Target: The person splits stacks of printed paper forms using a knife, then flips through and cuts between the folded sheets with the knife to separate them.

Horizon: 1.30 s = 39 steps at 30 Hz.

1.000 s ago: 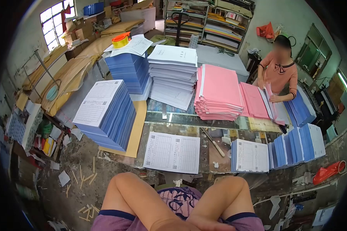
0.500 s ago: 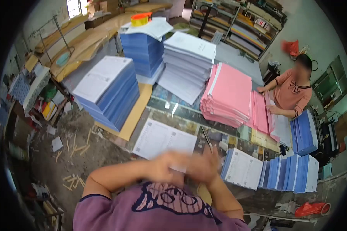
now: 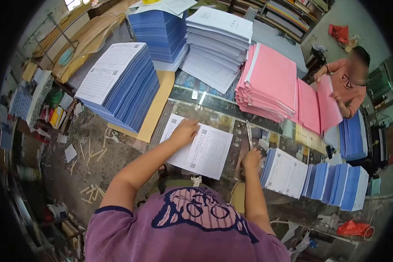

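Note:
My left hand (image 3: 186, 132) lies on a printed white sheet (image 3: 212, 150), fingers resting flat near its upper left part. The sheet has dark square codes and is on the glass-topped table in front of me. My right hand (image 3: 251, 159) is to the right of the sheet, with its fingers curled at the near end of a knife (image 3: 249, 133). The narrow metal blade points away from me; the handle is mostly hidden by the hand. Just right of that hand stands a blue-edged stack of printed forms (image 3: 286, 173).
A tall stack of blue-edged forms (image 3: 107, 72) stands at left on brown card (image 3: 160, 102). Behind are white booklets (image 3: 218, 30) and pink folders (image 3: 273, 72). More blue-edged bundles (image 3: 334, 183) lie at right. A co-worker (image 3: 347, 85) handles a pink sheet (image 3: 329, 105).
My hands, blurred and close together before, have moved apart: the left onto the sheet, the right to the knife. The co-worker has raised a pink sheet. My view has shifted.

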{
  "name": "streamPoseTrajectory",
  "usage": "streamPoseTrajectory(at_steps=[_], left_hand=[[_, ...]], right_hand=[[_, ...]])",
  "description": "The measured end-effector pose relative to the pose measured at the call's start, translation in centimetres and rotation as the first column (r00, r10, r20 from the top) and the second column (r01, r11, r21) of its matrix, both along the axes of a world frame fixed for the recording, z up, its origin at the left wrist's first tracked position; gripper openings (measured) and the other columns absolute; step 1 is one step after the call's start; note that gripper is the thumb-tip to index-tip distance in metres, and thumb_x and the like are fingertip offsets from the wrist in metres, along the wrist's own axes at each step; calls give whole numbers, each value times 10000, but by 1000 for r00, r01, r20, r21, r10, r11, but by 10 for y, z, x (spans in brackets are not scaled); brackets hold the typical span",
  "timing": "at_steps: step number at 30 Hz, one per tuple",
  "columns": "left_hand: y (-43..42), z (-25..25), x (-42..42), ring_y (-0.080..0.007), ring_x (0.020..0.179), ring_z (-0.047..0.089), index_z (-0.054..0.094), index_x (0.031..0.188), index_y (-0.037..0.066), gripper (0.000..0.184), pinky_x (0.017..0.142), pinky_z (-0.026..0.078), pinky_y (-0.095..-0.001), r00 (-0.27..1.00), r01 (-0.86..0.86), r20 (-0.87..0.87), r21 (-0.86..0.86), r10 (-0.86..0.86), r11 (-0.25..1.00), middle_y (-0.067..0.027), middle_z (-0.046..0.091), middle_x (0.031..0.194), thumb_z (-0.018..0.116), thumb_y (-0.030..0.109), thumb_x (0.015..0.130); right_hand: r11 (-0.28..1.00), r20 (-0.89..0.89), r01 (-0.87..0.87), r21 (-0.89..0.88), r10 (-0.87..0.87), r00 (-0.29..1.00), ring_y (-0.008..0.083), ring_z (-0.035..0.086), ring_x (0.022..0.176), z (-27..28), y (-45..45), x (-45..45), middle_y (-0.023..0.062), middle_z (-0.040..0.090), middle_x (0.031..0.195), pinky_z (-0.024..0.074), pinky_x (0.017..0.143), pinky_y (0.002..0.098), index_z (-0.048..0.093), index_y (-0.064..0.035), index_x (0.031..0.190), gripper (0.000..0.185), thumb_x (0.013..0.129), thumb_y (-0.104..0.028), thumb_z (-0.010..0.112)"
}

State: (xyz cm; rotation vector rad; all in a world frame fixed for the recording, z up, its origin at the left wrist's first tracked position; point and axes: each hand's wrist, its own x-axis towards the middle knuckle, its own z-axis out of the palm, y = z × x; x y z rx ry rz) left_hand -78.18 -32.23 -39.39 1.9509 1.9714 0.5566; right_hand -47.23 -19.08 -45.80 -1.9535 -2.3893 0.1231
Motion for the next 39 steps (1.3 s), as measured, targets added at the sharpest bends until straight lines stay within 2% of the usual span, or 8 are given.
streamPoseTrajectory(at_steps=[12, 21, 28, 29, 30, 33, 35, 39], left_hand=[[26, -16, -16, -321, 795, 573, 645, 753, 8, 114, 762, 467, -390, 983, -180, -38, 18, 181, 983, -151, 592, 808, 636, 106, 696], [9, -14, 3, -323, 830, 517, 598, 801, 29, 105, 767, 445, -404, 970, -214, -78, 163, 229, 963, -153, 527, 885, 519, 28, 732], [-6, 25, 26, -308, 831, 496, 537, 813, 31, 86, 795, 417, -382, 978, -189, -29, 273, 205, 943, -138, 496, 872, 503, 22, 734], [-16, 38, 29, -306, 831, 493, 527, 816, 33, 86, 801, 411, -380, 983, -169, -24, 278, 182, 946, -137, 494, 867, 502, 25, 734], [-25, 45, 32, -304, 830, 490, 516, 819, 34, 87, 806, 406, -377, 987, -148, -19, 282, 160, 948, -135, 491, 861, 502, 28, 733], [-65, 45, 51, -296, 833, 480, 482, 847, 48, 128, 819, 391, -374, 988, -125, -39, 342, 147, 931, -125, 480, 862, 512, 47, 722], [-83, 46, 55, -279, 851, 472, 470, 909, 63, 204, 847, 371, -370, 991, -65, -87, 309, 97, 949, -110, 474, 889, 520, 64, 712], [-92, 45, 62, -276, 898, 481, 485, 944, 60, 275, 865, 368, -372, 990, -69, -97, 297, 102, 952, -101, 490, 961, 570, 69, 683]], right_hand=[[993, -393, 77, 90, -36, 919, 346, 580, 691, 31, -44, -6, 149, 624, 766, 457, 649, 398, 595, -46, 872, 156, 770, -137, 521], [994, -482, 78, 78, -31, 876, 276, 574, 667, 42, -67, -2, 114, 631, 775, 450, 640, 347, 619, -43, 871, 155, 758, -136, 567], [990, -777, 15, 137, 98, 621, 215, 608, 756, 65, -47, -24, 85, 660, 862, 463, 680, 300, 632, -71, 1049, 251, 812, -115, 558], [999, -804, -38, -39, -9, 594, 210, 606, 780, 83, -45, -30, 90, 660, 890, 459, 694, 295, 620, -69, 1082, 276, 818, -112, 555], [973, -812, -96, -211, -120, 571, 205, 604, 803, 93, -42, -35, 95, 659, 918, 456, 709, 290, 608, -67, 1116, 302, 823, -110, 551], [951, -754, -309, 14, 213, 621, 225, 589, 811, 85, -27, -42, 96, 656, 967, 450, 712, 294, 590, -82, 1153, 354, 800, -108, 565], [885, -453, -464, 37, 429, 781, 257, 564, 786, 84, -23, -51, 84, 653, 988, 449, 692, 316, 583, -102, 1164, 403, 761, -102, 590], [872, -366, -490, 3, 457, 811, 272, 544, 759, 78, -33, -54, 77, 653, 981, 447, 677, 329, 579, -114, 1167, 439, 730, -93, 608]])
